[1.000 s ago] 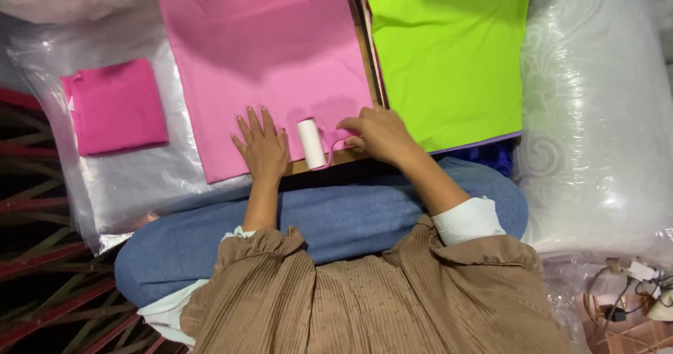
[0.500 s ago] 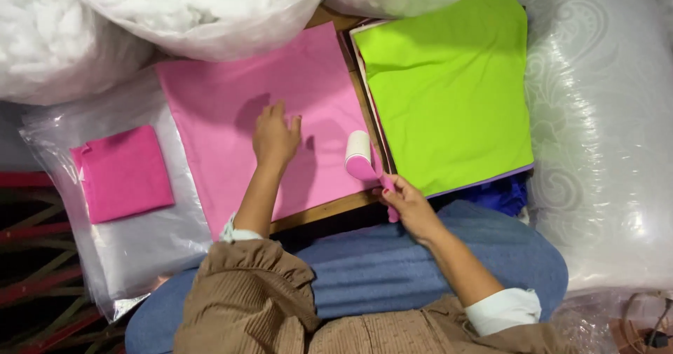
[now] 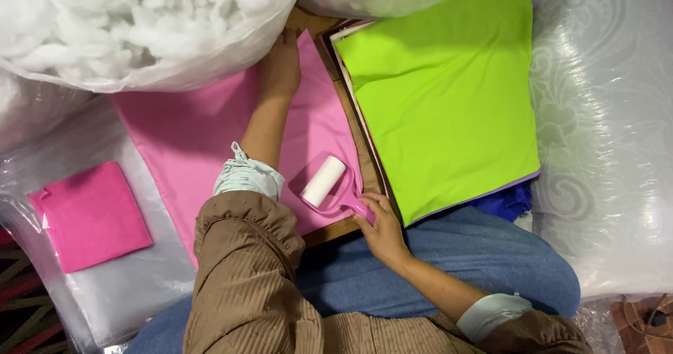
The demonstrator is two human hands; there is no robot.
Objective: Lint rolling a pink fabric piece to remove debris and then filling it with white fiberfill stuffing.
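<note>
while the left hand [image 3: 282, 63] lies flat and open at the far edge of the pink cloth [image 3: 210, 130], pressing on it just below a big clear bag of white stuffing [image 3: 126, 28], the right hand [image 3: 382, 228] is closed around the pink handle of a lint roller [image 3: 328, 186]. the roller's white drum rests on the near right part of the pink cloth, tilted, close to the cloth's right edge and just beside the left forearm with its rolled pale cuff and brown ribbed sleeve [image 3: 245, 277]. the pink cloth is spread over a wooden board [image 3: 354, 126], whose brown edge shows between it and a lime green cloth [image 3: 442, 94] lying to the right. under the green cloth's near edge a purple layer and some dark blue fabric [image 3: 508, 201] peek out. to the left, well apart from the hands, a smaller, deeper pink folded piece [image 3: 91, 214] sits on clear plastic sheeting [image 3: 140, 291]. on the right is a white patterned cushion wrapped in plastic [image 3: 603, 137]. the person's knees in blue jeans [image 3: 449, 263] lie beneath the near edge of the board.
</note>
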